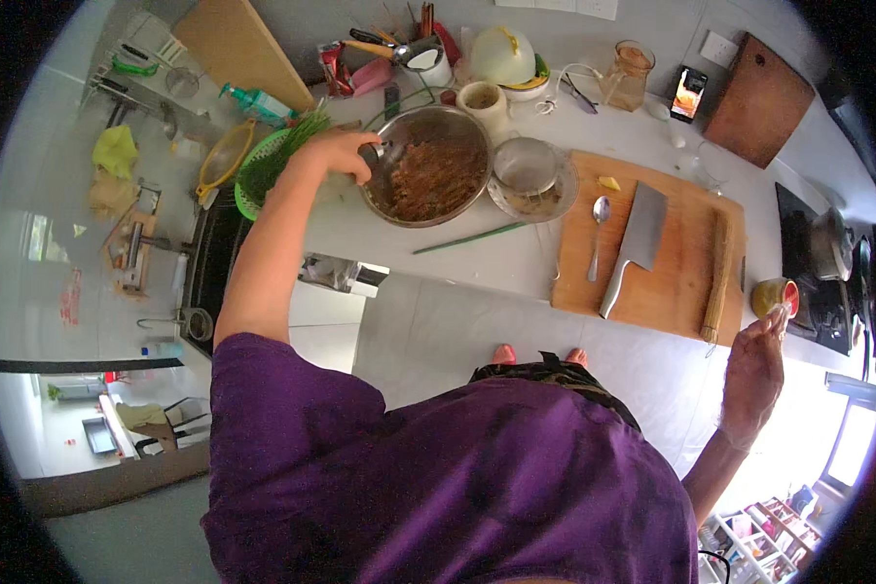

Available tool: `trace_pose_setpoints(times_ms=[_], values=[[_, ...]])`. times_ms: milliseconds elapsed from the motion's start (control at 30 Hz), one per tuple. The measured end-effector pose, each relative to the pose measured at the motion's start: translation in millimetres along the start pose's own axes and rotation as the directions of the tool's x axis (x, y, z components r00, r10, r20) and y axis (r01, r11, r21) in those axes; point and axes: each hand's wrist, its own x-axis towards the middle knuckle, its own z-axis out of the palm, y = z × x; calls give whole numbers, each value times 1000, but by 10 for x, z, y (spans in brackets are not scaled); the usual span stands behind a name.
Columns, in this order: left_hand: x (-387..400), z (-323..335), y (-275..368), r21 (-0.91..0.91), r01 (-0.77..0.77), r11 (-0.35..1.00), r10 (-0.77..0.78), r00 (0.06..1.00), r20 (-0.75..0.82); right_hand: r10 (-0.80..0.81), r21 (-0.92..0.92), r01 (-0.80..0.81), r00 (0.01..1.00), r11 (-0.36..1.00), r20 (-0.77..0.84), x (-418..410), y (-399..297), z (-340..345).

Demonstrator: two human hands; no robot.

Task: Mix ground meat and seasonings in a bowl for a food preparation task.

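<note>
My left hand (342, 155) grips a short black-and-silver handle (372, 153) at the left rim of a round metal bowl (482, 191). Brown minced food (438, 175), probably meat, covers much of the bowl's bottom. Over at the right, a clear plastic glove seems to cover my right hand (753, 376). Its fingertips are close together at the near side of a yellow jar (768, 298) with a red inside; whether they grip it is not clear. Between my hands a wooden cutting board (686, 212) bears a cleaver (639, 241), a spoon (596, 237), a yellow piece (609, 183) and a bundle of thin sticks (717, 277).
A glass dish (529, 208) with a smaller bowl (524, 166) in it adjoins the metal bowl. One green stalk (471, 238) lies in front. Greens fill a green colander (248, 193) at left. A cooktop (817, 321) with a pot (832, 244) lies right; a lit phone (689, 93) leans behind.
</note>
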Motion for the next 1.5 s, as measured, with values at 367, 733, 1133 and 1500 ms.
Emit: trace_pose_setpoints(times_ms=[367,733,1133,1500], values=[[-450,230,422,56,-107,993,102,990,93,-30,24,28,998,999,54,67,-70,266],[-138,77,923,71,-256,964,258,966,-18,264,925,-303,934,229,241,28,52,-69],[-55,24,942,172,-195,966,198,980,1,255,915,-307,936,260,241,-12,101,-207],[-305,148,396,114,-121,986,123,992,-4,77,219,-87,996,972,53,91,160,41]])
